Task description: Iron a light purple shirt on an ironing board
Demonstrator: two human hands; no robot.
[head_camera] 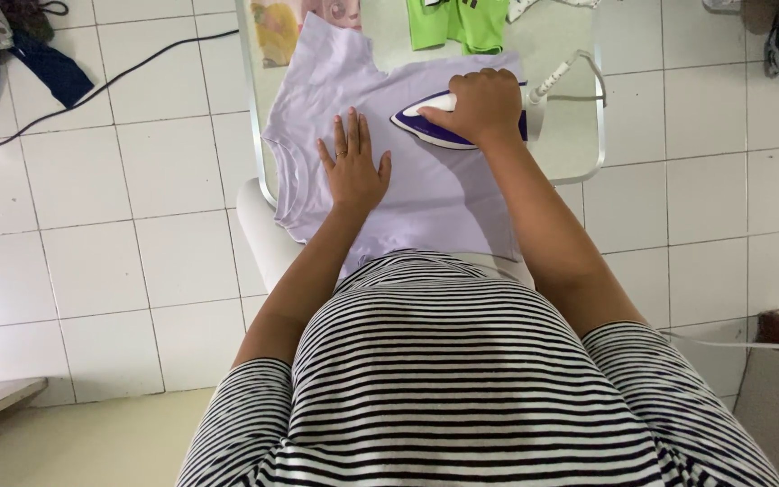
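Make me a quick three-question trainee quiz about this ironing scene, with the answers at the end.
1. True or false: the right hand has its grip closed on the purple and white steam iron.
2. What does the left hand do? A) lifts a sleeve B) lies flat, fingers spread, on the pale lilac cotton t-shirt C) holds the cord
3. Fill in: beyond the lilac shirt, at the far end of the ironing board, lies a bright ____ garment.

Key: 1 true; 2 B; 3 green.
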